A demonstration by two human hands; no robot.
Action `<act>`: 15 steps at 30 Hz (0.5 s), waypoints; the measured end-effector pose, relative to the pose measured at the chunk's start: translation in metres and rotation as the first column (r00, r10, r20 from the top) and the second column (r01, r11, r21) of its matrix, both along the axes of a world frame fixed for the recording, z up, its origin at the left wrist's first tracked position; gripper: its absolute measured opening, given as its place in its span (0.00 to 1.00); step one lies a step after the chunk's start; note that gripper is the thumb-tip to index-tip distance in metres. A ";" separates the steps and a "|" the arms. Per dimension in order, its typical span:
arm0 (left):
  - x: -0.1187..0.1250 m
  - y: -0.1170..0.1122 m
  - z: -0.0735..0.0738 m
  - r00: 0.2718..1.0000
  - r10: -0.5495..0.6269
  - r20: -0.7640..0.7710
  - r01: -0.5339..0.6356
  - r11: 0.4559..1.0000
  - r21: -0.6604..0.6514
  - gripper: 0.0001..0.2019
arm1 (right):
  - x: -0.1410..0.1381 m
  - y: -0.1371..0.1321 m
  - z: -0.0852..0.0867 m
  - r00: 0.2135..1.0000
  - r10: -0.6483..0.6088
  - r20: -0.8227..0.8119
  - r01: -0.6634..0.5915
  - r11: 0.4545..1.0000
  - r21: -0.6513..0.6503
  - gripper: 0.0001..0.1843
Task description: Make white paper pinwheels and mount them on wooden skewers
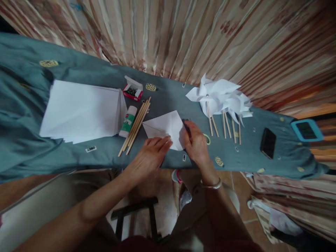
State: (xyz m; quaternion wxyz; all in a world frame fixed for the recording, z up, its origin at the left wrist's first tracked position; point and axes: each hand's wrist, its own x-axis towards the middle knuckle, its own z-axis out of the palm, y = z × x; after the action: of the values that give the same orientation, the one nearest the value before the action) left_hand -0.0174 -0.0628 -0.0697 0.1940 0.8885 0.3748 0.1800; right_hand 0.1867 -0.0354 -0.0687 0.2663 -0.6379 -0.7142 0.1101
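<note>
A folded white paper square (164, 127) lies on the teal cloth (78, 157) in front of me. My left hand (151, 155) rests flat on its near edge, fingers stretched out. My right hand (195, 143) is closed around a dark tool, probably scissors (187, 127), at the paper's right edge; a yellow-green loop (207, 138) shows beside the hand.
A stack of white paper (81, 112) lies at the left, with a glue stick (128, 121), several wooden sticks (135, 126) and a small red box (132, 90) of pins. Finished white paper pinwheels (220, 98) on sticks lie at the right, then a black phone (268, 142) and a blue-framed device (306, 130).
</note>
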 end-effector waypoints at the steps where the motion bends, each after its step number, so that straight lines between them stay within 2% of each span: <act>1: -0.002 0.001 0.000 1.000 0.013 0.010 -0.013 1.000 0.006 0.20 | 0.000 -0.001 0.002 1.000 -0.008 -0.009 0.008 1.000 -0.003 0.21; 8: -0.024 0.005 0.001 0.993 0.110 0.032 -0.111 0.993 0.030 0.23 | 0.007 -0.011 0.011 0.983 -0.058 -0.176 0.032 0.989 -0.142 0.21; 13: -0.035 0.006 0.001 0.991 0.136 0.003 -0.136 0.990 0.041 0.23 | 0.014 -0.033 0.011 0.953 -0.062 -0.296 -0.016 0.967 -0.256 0.19; 15: -0.038 0.006 0.002 0.990 0.141 -0.010 -0.140 0.989 0.050 0.23 | 0.019 -0.042 0.012 0.933 -0.041 -0.359 -0.079 0.946 -0.313 0.18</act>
State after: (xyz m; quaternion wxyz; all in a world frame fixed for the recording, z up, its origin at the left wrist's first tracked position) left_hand -0.0559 -0.0566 -0.0682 0.1564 0.8656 0.4332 0.1966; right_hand 0.2053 -0.0778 -0.0569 0.2837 -0.6346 -0.6318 0.3430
